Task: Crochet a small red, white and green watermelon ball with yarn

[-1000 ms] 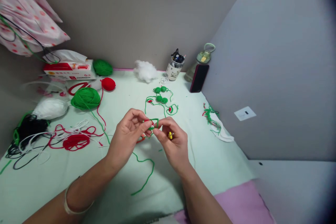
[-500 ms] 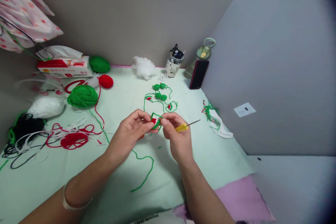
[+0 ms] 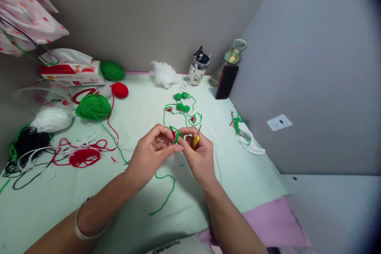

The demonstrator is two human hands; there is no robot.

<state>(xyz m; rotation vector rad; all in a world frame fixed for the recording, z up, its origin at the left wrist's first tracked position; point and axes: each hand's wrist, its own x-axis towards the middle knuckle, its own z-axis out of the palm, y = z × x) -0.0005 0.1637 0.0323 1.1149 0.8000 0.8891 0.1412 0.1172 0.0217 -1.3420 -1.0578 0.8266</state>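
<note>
Between both hands, over the middle of the table, is a small crochet piece [image 3: 175, 135] in red, white and green. My left hand [image 3: 147, 151] pinches it between thumb and fingers. My right hand [image 3: 200, 158] touches its right side with the fingertips and keeps a yellow-handled crochet hook [image 3: 195, 142] tucked in the same grip, metal shaft pointing up. A strand of green yarn [image 3: 172, 190] curls on the cloth below the hands. Just beyond the fingers lie green crocheted balls [image 3: 182, 107] and small red-and-green pieces [image 3: 193, 119] on green yarn. Fingers partly hide the held piece.
On the left are a green yarn ball [image 3: 93, 106], a red yarn ball [image 3: 120, 90], white yarn [image 3: 52, 119], tangled red yarn [image 3: 85, 157] and a tissue box [image 3: 71, 73]. White stuffing [image 3: 163, 74], a pen cup [image 3: 197, 72], a bottle [image 3: 231, 56] and a phone [image 3: 227, 82] stand behind.
The crochet piece has turned in my fingers, and the left thumb now reaches further right. In my right hand the hook has swung from pointing right to pointing up.
</note>
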